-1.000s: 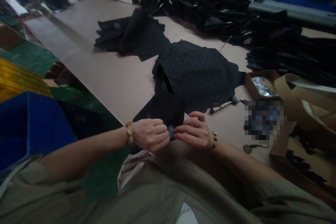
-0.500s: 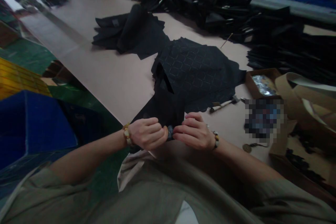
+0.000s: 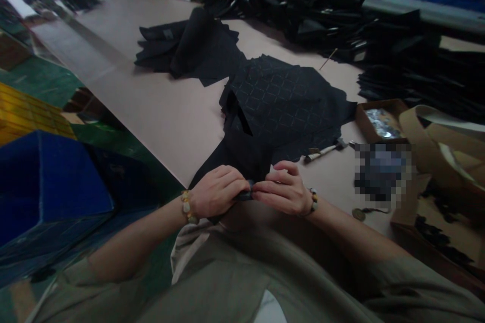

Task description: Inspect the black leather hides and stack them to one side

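Observation:
Near the table's front edge, my left hand (image 3: 217,191) is closed on the near edge of a black fabric piece (image 3: 242,154). My right hand (image 3: 285,189) pinches the same edge just beside it, fingers bent. Between the fingertips shows a small dark, slightly shiny part (image 3: 247,193), too small to make out. A small pale scrap lies against my right fingers. Beyond the hands spreads a stack of black fabric with a diamond pattern (image 3: 284,96). Further back left lies a folded dark fabric bundle (image 3: 193,48).
Blue bin (image 3: 56,181) and yellow crate (image 3: 30,116) stand left of the table (image 3: 151,106). At right are a small box of shiny pieces (image 3: 382,123), a hammer-like tool (image 3: 324,151), a pixelated item and a cardboard box (image 3: 409,212). Black piles (image 3: 322,15) line the back.
My left hand has shifted slightly right and up, its fingers now lying over the dark part. My right hand has barely moved; a pale scrap now shows at its fingers.

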A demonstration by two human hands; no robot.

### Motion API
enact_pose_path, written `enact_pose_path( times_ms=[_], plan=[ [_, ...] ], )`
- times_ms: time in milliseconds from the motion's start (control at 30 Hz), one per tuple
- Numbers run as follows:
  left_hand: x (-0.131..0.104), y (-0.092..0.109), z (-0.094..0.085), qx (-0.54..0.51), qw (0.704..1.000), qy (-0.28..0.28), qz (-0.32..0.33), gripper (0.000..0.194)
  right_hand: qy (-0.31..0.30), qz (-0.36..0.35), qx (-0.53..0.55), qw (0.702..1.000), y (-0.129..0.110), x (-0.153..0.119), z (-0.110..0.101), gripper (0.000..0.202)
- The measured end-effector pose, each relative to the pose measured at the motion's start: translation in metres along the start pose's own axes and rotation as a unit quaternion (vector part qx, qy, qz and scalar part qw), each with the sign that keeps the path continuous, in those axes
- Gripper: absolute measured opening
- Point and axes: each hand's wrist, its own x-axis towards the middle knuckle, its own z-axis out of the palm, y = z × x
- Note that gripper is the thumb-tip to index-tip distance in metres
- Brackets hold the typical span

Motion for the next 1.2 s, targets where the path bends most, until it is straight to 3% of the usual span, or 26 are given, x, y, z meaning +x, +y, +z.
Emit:
enact_pose_path(
  times_ms=[267, 500, 900, 1033, 1200],
  plan=[
    [-0.004, -0.004, 0.002, 0.007, 0.999, -0.017, 0.033, 0.014, -0.021, 0.023, 0.017, 0.999, -0.004, 0.000, 0.004, 0.017],
    [-0.010, -0.004, 0.006, 0.028, 0.996, 0.081, 0.009, 0.012, 0.001, 0.063, 0.026, 0.998, -0.005, -0.002, 0.007, 0.016],
    [-0.011, 0.002, 0.008, 0.057, 0.993, 0.104, 0.030, 0.011, 0.017, 0.059, 0.029, 0.998, -0.004, -0.001, 0.006, 0.014],
    [-0.007, 0.002, -0.001, 0.159, 0.986, 0.052, 0.020, 0.013, 0.021, 0.073, 0.036, 0.996, -0.004, -0.001, 0.004, 0.013],
    [0.003, -0.003, -0.014, 0.193, 0.971, -0.010, 0.143, 0.014, 0.013, 0.071, 0.036, 0.997, -0.005, 0.000, 0.004, 0.016]
  ],
)
